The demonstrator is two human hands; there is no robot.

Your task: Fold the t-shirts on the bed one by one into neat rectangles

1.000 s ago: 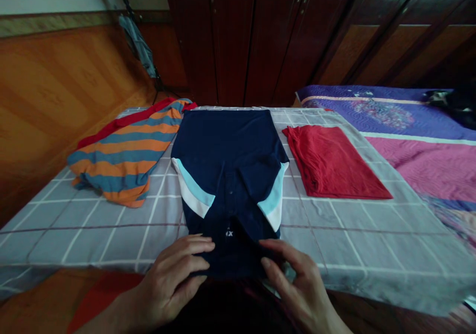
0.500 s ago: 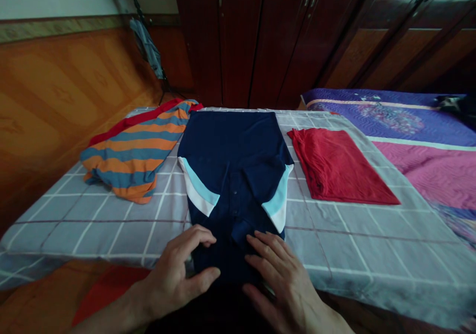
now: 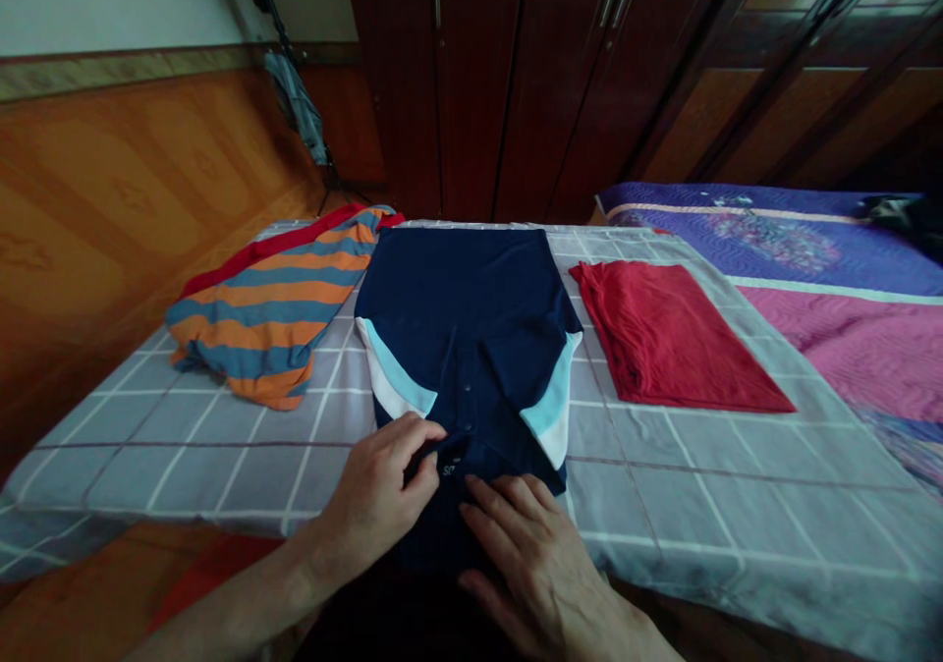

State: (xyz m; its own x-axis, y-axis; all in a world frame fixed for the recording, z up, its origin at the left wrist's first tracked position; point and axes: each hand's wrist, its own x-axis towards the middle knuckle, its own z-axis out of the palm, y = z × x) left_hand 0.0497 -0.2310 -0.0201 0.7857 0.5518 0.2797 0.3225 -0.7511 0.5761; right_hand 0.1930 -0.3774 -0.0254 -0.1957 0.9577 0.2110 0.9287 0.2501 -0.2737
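Note:
A navy polo shirt (image 3: pixel 464 279) with light blue and white panels lies on the checked cloth, its sleeves turned inward and its collar end toward me. Thumb and fingers of my left hand (image 3: pixel 387 485) pinch the shirt at the left of the collar, where a label with white letters shows inside the neck. My right hand (image 3: pixel 526 544) lies with fingers stretched out on the dark fabric right of the collar. The shirt's nearest part is hard to make out against the dark area below.
On the left is an orange and blue-grey striped garment (image 3: pixel 272 308) with a red edge. A folded red garment (image 3: pixel 678 338) rests on the right. Beyond are a bed with a purple and pink cover (image 3: pixel 825 318), dark wardrobes (image 3: pixel 478 82) and a stand with hanging cloth (image 3: pixel 299 102).
My left hand has moved up and right and closed on the collar, which has shifted so the inner label shows. My right hand has slid slightly left.

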